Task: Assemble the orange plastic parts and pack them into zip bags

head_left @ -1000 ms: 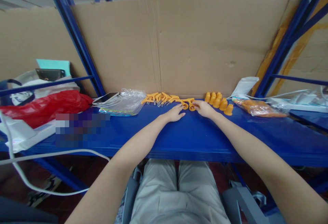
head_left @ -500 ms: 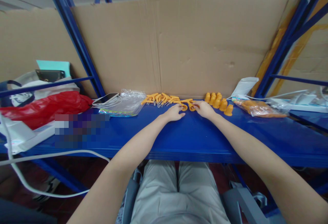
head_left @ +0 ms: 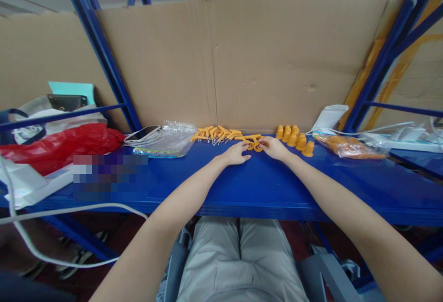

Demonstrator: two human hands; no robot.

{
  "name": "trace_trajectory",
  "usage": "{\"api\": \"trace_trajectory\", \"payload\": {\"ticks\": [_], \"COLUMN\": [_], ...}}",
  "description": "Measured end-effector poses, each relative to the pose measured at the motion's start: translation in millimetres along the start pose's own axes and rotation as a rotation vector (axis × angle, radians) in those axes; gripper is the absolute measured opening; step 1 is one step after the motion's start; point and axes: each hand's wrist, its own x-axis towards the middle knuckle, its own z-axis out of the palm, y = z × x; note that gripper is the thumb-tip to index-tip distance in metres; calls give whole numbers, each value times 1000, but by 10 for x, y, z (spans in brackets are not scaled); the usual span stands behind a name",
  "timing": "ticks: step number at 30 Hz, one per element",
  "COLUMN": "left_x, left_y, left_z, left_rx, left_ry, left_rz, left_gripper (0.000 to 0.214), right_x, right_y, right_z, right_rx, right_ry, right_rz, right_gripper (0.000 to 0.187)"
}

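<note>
Both my hands rest on the blue shelf (head_left: pixel 263 186) in front of me. My left hand (head_left: pixel 236 153) lies palm down with its fingers stretched out, the fingertips touching a small orange plastic piece (head_left: pixel 249 142). My right hand (head_left: pixel 274 147) has its fingers curled onto the neighbouring orange piece (head_left: pixel 258 145), pinching it against the shelf. A row of several more orange pieces with small metal chains (head_left: pixel 217 133) runs off to the left. Several orange cone-shaped caps (head_left: pixel 295 137) stand just right of my right hand.
A cardboard sheet (head_left: pixel 242 57) backs the shelf. A phone (head_left: pixel 142 132) and clear plastic bags (head_left: pixel 166 141) lie left of the pieces, with a red bag (head_left: pixel 62 145) further left. A bag of orange parts (head_left: pixel 349 146) and white cables (head_left: pixel 391 129) lie at the right. A white cable (head_left: pixel 69 210) hangs at the front left.
Hardly anything has moved. My right fingers have drawn the orange piece slightly closer to my left fingertips.
</note>
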Motion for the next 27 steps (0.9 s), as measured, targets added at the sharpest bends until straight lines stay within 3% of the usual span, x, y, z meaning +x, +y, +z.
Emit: {"api": "trace_trajectory", "payload": {"ticks": [9, 14, 20, 24, 27], "left_x": [22, 14, 41, 16, -49], "left_y": [-37, -59, -100, -295, -475], "left_z": [39, 44, -42, -106, -111], "left_rx": [-52, -88, -72, -12, 33], "left_ry": [-14, 13, 197, 302, 267], "left_rz": [-24, -14, -40, -238, -436], "left_gripper": [59, 51, 36, 43, 56], "right_x": [13, 20, -33, -88, -123], "right_y": [57, 29, 47, 243, 480], "right_z": [32, -106, -563, -780, -829], "right_rx": [10, -62, -320, -491, -503], "right_ry": [-8, -30, 140, 111, 98], "right_rz": [-36, 8, 289, 606, 686], "right_gripper": [27, 30, 31, 34, 34]}}
